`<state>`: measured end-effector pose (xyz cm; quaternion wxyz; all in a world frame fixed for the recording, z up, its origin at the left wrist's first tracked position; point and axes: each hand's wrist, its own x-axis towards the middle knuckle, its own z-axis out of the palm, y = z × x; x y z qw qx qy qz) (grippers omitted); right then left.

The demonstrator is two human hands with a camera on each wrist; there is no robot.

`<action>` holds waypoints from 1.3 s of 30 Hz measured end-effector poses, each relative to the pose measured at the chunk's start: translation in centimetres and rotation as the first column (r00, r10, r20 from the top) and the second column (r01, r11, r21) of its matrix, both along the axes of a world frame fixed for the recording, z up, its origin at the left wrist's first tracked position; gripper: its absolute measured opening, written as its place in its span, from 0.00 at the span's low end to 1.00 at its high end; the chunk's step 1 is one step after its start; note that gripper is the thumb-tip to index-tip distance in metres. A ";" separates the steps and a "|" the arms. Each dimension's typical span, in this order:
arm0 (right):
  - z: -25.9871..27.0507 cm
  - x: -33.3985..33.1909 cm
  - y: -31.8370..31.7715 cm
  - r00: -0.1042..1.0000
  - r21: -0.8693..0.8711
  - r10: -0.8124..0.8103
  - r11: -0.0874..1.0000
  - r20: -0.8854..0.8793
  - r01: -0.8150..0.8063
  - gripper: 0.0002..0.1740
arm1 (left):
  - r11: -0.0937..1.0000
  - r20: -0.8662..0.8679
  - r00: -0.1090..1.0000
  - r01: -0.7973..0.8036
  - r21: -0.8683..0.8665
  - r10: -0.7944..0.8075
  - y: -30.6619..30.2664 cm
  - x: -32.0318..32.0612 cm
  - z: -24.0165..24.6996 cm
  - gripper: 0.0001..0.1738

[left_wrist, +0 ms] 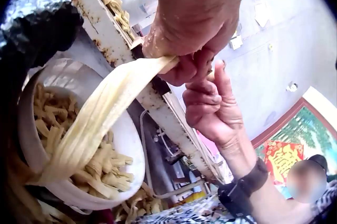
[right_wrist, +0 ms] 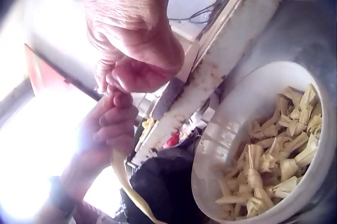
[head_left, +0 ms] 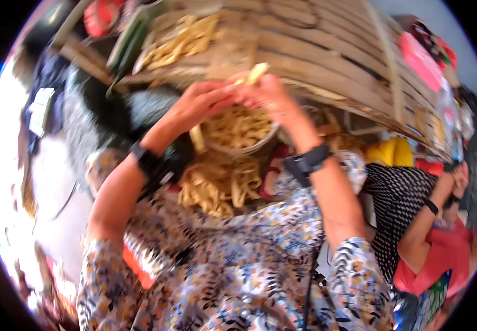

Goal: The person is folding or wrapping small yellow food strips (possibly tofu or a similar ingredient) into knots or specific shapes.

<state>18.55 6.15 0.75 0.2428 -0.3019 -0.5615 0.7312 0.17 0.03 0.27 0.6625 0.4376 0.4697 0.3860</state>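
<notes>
Above a white tub (head_left: 260,145) the left hand (head_left: 202,102) and right hand (head_left: 269,95) meet, fingers curled and pinching a pale, flat strip (head_left: 258,73). In the left wrist view, the strip (left_wrist: 100,111) hangs from the left hand (left_wrist: 195,24) across the tub (left_wrist: 134,153); the right hand (left_wrist: 213,109) touches the left fingertips. The right wrist view has the right hand (right_wrist: 131,37) over the left hand (right_wrist: 113,124), from which the strip (right_wrist: 130,186) trails. Knotted pale pieces (right_wrist: 255,176) lie in the tub. The fingers hide where the strip is gripped.
A slatted wooden surface (head_left: 332,52) stands beyond the hands, bearing pale strips (head_left: 186,41) and long green things (head_left: 134,47). More strips (head_left: 211,185) lie near the lap. Dark plastic (head_left: 153,107) is at the left; another person (head_left: 437,248) sits at the right.
</notes>
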 end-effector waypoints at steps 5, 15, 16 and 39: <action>0.7 -1.4 -1.1 0.953 -0.030 -0.203 0.979 -0.225 0.202 0.10 | 0.955 -0.088 0.996 0.001 0.298 0.027 1.2 -0.5 -1.1 0.10; 1.3 -0.6 -1.0 0.940 0.043 -0.339 0.939 -0.047 0.341 0.11 | 0.999 0.163 0.986 -0.029 -0.038 0.034 1.5 -0.7 0.1 0.09; 1.3 -0.6 -1.4 0.933 0.069 -0.358 0.931 -0.032 0.359 0.11 | 0.998 0.136 0.990 -0.039 -0.039 0.044 1.5 -0.7 0.1 0.09; 3.7 -0.7 -0.3 0.934 0.486 -0.293 0.859 0.203 0.164 0.19 | 0.968 -0.096 0.989 -0.083 0.238 0.109 -0.7 0.2 2.9 0.09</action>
